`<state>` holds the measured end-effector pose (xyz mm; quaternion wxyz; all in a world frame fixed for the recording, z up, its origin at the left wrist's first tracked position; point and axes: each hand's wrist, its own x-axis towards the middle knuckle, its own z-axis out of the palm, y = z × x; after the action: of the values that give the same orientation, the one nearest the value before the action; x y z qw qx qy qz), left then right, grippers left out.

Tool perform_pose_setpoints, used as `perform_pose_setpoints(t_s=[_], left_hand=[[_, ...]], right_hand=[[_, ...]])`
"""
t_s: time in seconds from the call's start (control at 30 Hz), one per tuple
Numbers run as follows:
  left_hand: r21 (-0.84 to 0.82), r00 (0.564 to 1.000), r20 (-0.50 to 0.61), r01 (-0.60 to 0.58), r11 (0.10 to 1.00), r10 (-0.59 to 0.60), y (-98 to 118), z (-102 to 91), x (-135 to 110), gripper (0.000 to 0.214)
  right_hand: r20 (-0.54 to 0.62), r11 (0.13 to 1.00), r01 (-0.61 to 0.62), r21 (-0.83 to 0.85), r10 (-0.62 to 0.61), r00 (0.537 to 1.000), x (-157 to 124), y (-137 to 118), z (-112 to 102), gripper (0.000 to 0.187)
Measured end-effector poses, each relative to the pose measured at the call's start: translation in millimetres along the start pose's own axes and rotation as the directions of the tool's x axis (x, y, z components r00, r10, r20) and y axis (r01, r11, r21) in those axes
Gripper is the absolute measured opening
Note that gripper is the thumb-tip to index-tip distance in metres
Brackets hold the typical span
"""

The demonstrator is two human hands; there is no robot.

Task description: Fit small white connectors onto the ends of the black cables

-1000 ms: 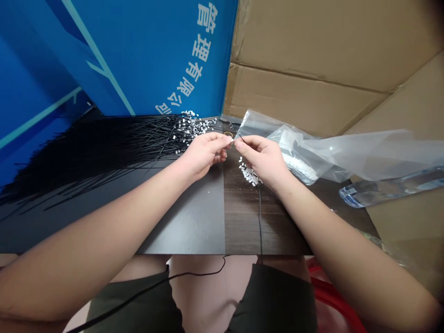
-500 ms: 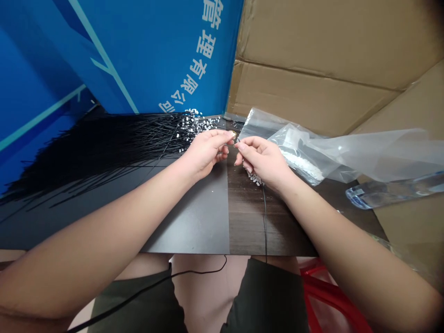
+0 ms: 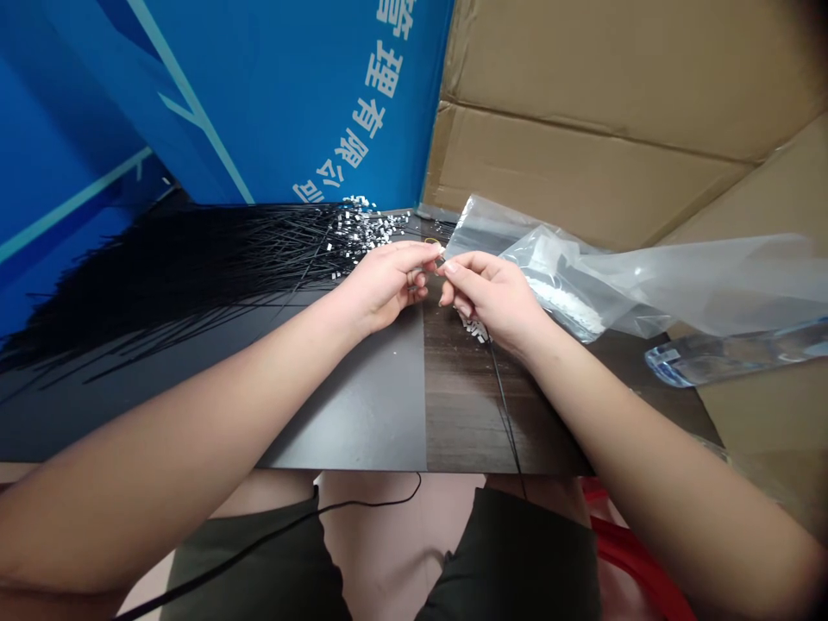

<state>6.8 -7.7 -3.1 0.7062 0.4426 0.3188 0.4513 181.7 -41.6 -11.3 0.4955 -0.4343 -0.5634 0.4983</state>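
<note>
My left hand (image 3: 386, 283) and my right hand (image 3: 495, 295) meet fingertip to fingertip above the dark table (image 3: 362, 405). My right hand pinches the end of a thin black strand (image 3: 505, 404) that trails back over the table's near edge. My left hand is closed in a pinch against that same end; what it holds is too small to make out. A small heap of tiny white pieces (image 3: 474, 329) lies under my right hand. A big fan of black strands (image 3: 161, 267) tipped with white pieces (image 3: 366, 228) spreads to the left.
Crumpled clear plastic bags (image 3: 614, 285) lie at the right, one holding white pieces. A blue printed board (image 3: 259, 95) and cardboard walls (image 3: 614, 103) stand behind the table. A black cable (image 3: 278, 539) crosses my lap. Something red (image 3: 621, 565) sits at the lower right.
My hands have stayed pinched together at the strand's end, shifting only slightly. The strand's trailing part has swung a little to the right near the table edge.
</note>
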Motion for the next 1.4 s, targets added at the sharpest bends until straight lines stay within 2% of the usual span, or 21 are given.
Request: perform_pose_setpoints(t_s=[0.33, 0.6, 0.93, 1.4], left_hand=[[0.006, 1.000, -0.027, 0.012, 1.000, -0.012, 0.2, 1.5, 0.3, 0.020], [0.018, 1.000, 0.006, 0.007, 1.000, -0.008, 1.0, 3.1, -1.8, 0.024], [0.004, 1.000, -0.007, 0.006, 1.000, -0.006, 0.4, 3.7, -1.6, 0.021], [-0.033, 1.000, 0.004, 0.023, 0.999, -0.023, -1.0, 2.6, 0.2, 0.021]], right_hand=[[-0.032, 0.983, 0.072, -0.167, -0.079, 0.996, 1.1, 5.3, -2.4, 0.035], [-0.053, 0.986, 0.075, -0.146, -0.084, 0.995, -0.6, 2.3, -0.9, 0.039], [-0.077, 0.988, 0.054, -0.143, -0.066, 0.995, -0.4, -0.6, -0.5, 0.038], [-0.074, 0.972, 0.124, -0.198, -0.141, 0.987, -0.2, 4.6, -3.2, 0.042]])
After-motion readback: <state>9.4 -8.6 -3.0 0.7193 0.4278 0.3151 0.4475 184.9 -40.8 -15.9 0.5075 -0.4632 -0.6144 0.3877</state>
